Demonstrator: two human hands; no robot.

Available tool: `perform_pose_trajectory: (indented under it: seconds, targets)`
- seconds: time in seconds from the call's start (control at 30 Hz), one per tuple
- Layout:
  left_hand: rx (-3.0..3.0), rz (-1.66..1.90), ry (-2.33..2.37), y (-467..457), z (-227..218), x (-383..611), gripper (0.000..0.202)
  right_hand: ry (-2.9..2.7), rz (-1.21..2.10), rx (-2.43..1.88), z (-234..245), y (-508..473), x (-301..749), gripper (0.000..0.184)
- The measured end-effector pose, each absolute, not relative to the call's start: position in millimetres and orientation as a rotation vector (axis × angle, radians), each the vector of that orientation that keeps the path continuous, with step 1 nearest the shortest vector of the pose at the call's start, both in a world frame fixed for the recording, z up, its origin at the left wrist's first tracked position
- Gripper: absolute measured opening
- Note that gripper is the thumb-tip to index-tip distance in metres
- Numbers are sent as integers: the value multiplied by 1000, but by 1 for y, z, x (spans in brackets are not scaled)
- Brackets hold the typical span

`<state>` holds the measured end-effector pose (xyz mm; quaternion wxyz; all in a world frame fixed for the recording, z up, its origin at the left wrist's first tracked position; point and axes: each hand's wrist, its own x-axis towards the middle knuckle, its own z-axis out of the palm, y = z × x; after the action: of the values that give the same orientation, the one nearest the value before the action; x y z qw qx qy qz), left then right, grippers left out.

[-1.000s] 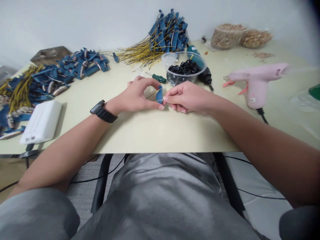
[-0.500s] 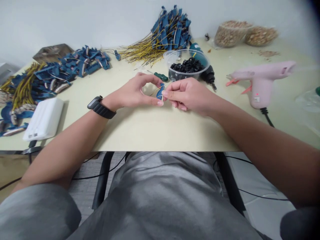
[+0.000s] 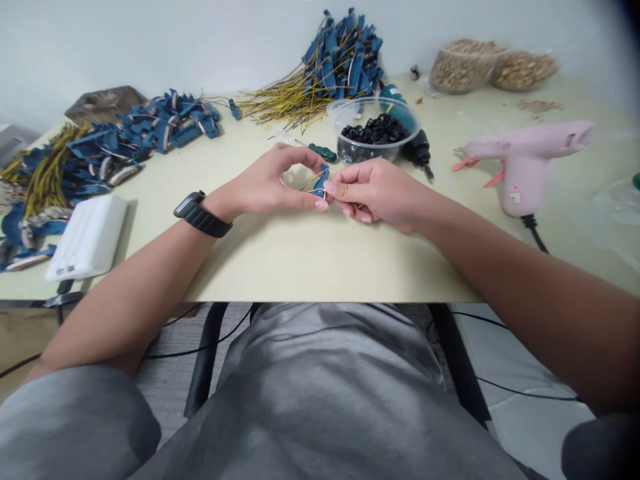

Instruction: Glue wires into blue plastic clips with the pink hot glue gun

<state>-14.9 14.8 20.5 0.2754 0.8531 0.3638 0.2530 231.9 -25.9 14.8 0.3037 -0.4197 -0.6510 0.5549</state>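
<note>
One blue piece [image 3: 321, 179] is clamped end to end by the fingers of the left hand [image 3: 267, 181] above the worktop [image 3: 325, 260], seemingly for steadiness; at its exposed side, the right hand's [image 3: 383, 192] fingers are pinched together.

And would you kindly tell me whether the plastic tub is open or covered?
Open: no lid covers the tub, and black pieces show inside.

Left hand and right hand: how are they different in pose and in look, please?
The left hand curves in a wide C around the blue piece; the right hand is closed in a pinch at the piece's right side. The left hand has a black watch at its wrist; the right hand has none. Both are at the same piece.
</note>
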Motion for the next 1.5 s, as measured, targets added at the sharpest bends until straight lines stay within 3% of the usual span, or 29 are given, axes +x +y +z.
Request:
perform_pose_trajectory:
  seconds: [0.43,0.73,0.93,1.33,1.5]
  targets:
    - [2340,781,1166,11,14,-13,86,-1696,1443,-1096,11,-22,233,42]
    - [2335,839,1274,10,9,-9,84,-1564,1353,-1180,11,-24,227,34]
    - [2275,845,1342,7,6,-5,85,-1561,1246,-1200,10,-24,225,37]
    - [2295,953,1396,2,5,-1,73,-1593,1104,-1178,7,-29,222,20]
    - [2313,979,1440,-1,5,1,76,-1557,1162,-1170,6,-29,221,26]
